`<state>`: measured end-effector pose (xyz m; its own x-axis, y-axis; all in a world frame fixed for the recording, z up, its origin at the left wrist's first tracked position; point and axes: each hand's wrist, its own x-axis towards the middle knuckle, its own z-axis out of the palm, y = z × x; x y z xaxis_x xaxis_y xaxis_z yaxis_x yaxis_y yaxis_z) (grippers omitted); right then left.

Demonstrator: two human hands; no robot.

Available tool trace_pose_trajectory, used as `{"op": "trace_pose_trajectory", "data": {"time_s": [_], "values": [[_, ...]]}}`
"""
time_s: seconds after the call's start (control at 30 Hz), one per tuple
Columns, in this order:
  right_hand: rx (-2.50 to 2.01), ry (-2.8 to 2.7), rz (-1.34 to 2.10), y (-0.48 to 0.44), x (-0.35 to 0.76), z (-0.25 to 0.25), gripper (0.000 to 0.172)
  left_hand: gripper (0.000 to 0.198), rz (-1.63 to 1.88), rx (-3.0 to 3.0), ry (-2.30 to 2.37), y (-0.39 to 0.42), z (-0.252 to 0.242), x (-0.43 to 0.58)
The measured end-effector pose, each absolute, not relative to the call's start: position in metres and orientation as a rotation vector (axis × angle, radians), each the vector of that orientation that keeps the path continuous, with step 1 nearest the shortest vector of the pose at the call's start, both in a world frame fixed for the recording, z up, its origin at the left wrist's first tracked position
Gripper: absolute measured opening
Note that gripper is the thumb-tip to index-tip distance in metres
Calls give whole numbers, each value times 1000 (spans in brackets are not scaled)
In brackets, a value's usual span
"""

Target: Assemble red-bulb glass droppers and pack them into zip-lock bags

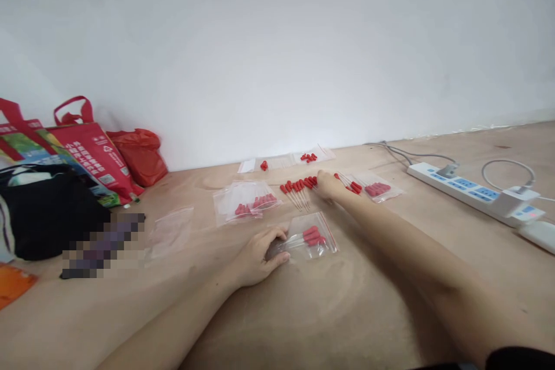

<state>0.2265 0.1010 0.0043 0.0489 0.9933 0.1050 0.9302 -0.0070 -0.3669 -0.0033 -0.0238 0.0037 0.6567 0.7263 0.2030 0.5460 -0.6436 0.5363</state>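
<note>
A clear zip bag point(323, 245) with several red-tipped sticks inside lies flat near the middle of the table. At its left end is my left hand point(262, 254), thumb and fingers apart on the bag's edge. My right hand point(328, 186) reaches farther out, over a row of loose red-tipped sticks point(299, 186); its fingertips are hidden, so what they hold cannot be made out. More loose sticks point(354, 187) lie just right of that hand.
Filled bags lie left point(243, 208) and right point(379, 189), others by the wall point(309, 157). An unfilled bag point(171, 231) is at left, near shopping bags point(95, 156) and a black bag point(47, 214). A power strip point(468, 191) with cables stands right.
</note>
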Motion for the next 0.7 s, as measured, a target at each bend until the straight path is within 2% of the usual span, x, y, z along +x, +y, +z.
{"op": "trace_pose_trajectory", "data": {"time_s": [0.2,0.3,0.4,0.6,0.7], "values": [[-1773,-1904,270,80,246,15,51,19,562,2454,991,-24,3,-4],[-1490,-1600,557,55,263,6,56,21,548,2463,994,-23,3,-4],[-1366,-1328,782,30,270,-10,49,21,536,2466,1003,-24,5,-3],[-1213,-940,1017,13,251,-23,41,24,529,2468,1049,-24,4,-4],[-1153,-889,1136,11,241,-22,30,31,509,2463,1109,-25,4,-5]]}}
